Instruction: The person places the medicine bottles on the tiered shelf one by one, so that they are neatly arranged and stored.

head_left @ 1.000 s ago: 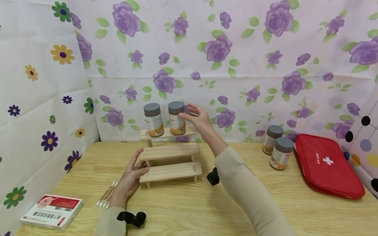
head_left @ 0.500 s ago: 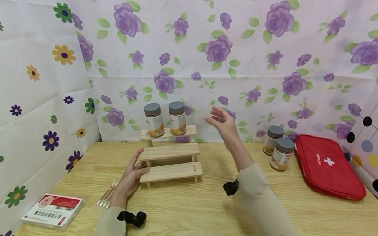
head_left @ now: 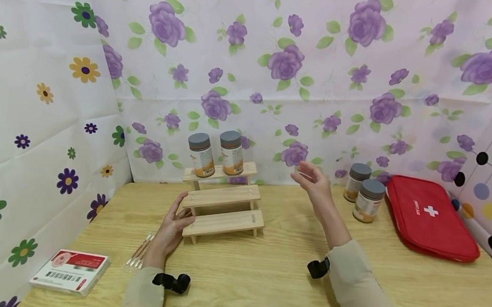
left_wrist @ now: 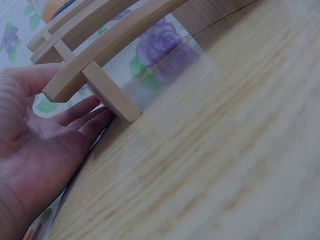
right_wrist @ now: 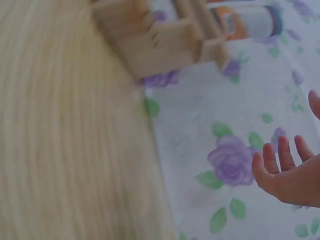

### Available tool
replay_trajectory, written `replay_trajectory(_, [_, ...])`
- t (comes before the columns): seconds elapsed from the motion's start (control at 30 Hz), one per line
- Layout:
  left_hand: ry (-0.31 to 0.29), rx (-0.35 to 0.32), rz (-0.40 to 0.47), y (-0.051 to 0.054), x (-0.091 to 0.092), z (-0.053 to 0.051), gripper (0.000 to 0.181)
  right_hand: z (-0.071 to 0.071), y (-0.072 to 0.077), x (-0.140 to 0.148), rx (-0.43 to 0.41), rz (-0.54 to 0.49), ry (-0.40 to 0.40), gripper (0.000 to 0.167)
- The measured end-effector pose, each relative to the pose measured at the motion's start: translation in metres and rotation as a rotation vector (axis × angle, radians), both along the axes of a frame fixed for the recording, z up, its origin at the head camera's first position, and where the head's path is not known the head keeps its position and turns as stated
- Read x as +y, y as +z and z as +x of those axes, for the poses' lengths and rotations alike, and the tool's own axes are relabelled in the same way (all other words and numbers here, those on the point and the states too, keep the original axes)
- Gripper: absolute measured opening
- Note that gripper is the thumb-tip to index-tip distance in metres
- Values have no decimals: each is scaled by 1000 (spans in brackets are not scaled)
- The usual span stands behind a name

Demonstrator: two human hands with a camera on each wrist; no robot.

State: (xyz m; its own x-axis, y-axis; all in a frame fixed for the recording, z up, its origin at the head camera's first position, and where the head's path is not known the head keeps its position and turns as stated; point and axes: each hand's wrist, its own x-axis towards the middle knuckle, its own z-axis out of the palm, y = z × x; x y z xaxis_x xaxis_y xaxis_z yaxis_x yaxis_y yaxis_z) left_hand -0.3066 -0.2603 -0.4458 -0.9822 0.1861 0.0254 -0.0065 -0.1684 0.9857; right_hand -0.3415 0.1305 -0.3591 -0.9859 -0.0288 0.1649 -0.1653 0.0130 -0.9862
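At the lower edge of the frame, two beige sleeves [head_left: 360,294] come in, a black wrist camera [head_left: 173,282] strapped at each cuff. A red-and-white box [head_left: 71,273] lies flat at lower left on the wooden table [head_left: 242,280]. Just right of it are some swabs [head_left: 140,250], close against the left forearm, which stands between them and the open middle of the table.

Left of centre, the left hand [head_left: 171,229] grips the left end of a three-step wooden shelf [head_left: 225,221], thumb on the end of the lowest step, fingers below it beside the leg. Right of centre, the right hand [head_left: 315,188] hangs in the air, fingers apart and gently bent, well apart from the shelf.

Farther right, a front jar [head_left: 368,202] stands upright on the table and partly hides a rear jar [head_left: 355,180]. Just beside them, a red first-aid bag [head_left: 434,219] takes up the right of the frame. On the top step, left of centre, a left jar [head_left: 202,159] and a right jar [head_left: 231,156] stand upright side by side with a narrow gap. Behind everything hangs a flowered cloth [head_left: 259,74].
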Motion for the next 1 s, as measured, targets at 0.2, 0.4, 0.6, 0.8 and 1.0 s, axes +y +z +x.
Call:
replay_trajectory(0.2, [-10,8,-8,1,0,-2,78,-3,-8,7,-6,8,-20,68])
replay_trajectory(0.4, [-16,-12,-21,2,-3,0,78,-1,-5,17,-16,-3,-42,66])
replay_trajectory(0.6, [-3,7,-9,1,-2,1,77,1,-1,26,-10,-68,-58,64])
replay_trajectory(0.8, [-14,11,-7,-4,2,3,79,5,7,36,12,-80,-117,62])
replay_trajectory(1.0, [-15,15,-30,-2,0,3,79,12,15,50,23,-278,-144,59])
